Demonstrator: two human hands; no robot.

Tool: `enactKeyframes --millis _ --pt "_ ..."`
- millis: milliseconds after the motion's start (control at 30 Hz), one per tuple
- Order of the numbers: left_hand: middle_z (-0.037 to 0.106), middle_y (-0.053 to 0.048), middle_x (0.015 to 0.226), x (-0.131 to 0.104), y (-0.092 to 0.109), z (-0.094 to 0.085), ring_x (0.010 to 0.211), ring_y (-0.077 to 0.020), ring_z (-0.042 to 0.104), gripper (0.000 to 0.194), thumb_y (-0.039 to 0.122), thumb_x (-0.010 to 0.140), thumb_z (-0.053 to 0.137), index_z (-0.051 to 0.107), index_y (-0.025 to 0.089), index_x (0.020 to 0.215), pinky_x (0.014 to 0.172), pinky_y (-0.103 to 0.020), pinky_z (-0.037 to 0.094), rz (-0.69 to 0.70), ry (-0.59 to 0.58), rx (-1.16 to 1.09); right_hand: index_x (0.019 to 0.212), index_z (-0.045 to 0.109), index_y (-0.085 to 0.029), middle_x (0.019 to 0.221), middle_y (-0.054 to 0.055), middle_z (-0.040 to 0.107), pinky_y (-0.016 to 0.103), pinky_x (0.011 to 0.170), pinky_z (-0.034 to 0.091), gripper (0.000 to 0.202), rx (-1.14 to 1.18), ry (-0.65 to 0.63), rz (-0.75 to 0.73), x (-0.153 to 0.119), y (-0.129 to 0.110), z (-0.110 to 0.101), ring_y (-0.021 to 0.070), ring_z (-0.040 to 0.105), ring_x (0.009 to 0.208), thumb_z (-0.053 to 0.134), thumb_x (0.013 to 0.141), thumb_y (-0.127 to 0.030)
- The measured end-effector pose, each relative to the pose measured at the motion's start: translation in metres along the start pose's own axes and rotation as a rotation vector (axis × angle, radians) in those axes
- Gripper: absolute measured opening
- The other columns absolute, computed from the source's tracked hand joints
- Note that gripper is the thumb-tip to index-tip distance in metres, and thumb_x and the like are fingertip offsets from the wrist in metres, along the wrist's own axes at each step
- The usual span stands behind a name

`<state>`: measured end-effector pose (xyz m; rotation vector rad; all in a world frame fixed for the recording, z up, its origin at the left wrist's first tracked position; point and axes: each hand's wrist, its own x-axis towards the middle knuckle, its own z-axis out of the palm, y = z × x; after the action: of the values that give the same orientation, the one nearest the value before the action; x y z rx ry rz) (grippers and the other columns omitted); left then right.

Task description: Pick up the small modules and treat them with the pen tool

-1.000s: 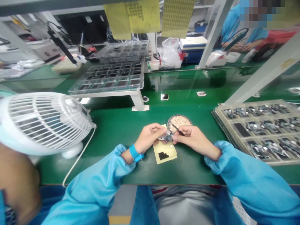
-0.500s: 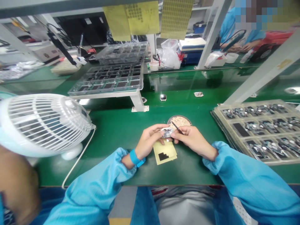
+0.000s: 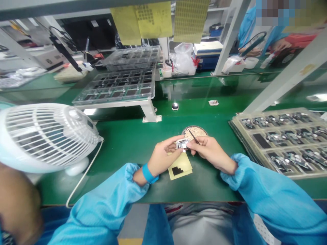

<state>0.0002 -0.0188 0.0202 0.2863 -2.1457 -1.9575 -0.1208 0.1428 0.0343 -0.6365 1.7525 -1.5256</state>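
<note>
My left hand (image 3: 163,154), with a blue band at the wrist, is closed on a small white-framed watch case (image 3: 182,143) whose inner electronic parts face up. My right hand (image 3: 208,149) pinches dark tweezers (image 3: 194,136), which point up and to the left; its thumb and fingertips touch the right edge of the case. Below the hands lies a yellow backing sheet (image 3: 187,165) bearing black stickers (image 3: 177,170). Just behind the fingers sits a round dish (image 3: 195,131) filled with small pale pieces, partly hidden by my right hand.
A white fan (image 3: 48,136) stands at left, its cord (image 3: 85,173) trailing over the green bench. At right are stacked trays (image 3: 265,173) of electronic parts. Two watch cases lie farther back, one dark-screened (image 3: 175,106), one whitish (image 3: 213,102). A clear tray (image 3: 114,97) rests on a raised shelf.
My left thumb has shifted down along the case, uncovering more of its inside. The tweezers have tilted slightly. The cases on the green strip behind appear a little farther left.
</note>
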Motion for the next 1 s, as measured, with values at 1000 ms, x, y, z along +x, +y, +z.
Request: enactKeyframes --millis 1000 --pt "0.074 -0.012 0.108 0.003 0.011 0.008 0.084 -0.0201 0.074 0.044 0.027 0.075 0.081 0.070 0.015 0.116 0.069 -0.025 0.059 -0.127 0.025 -0.286 0.099 0.062 -0.020 0.097 0.004 0.068 0.031 0.079 0.058 0.041 0.225 0.069 -0.179 0.004 0.014 0.020 0.0179 0.066 0.089 0.083 0.071 -0.042"
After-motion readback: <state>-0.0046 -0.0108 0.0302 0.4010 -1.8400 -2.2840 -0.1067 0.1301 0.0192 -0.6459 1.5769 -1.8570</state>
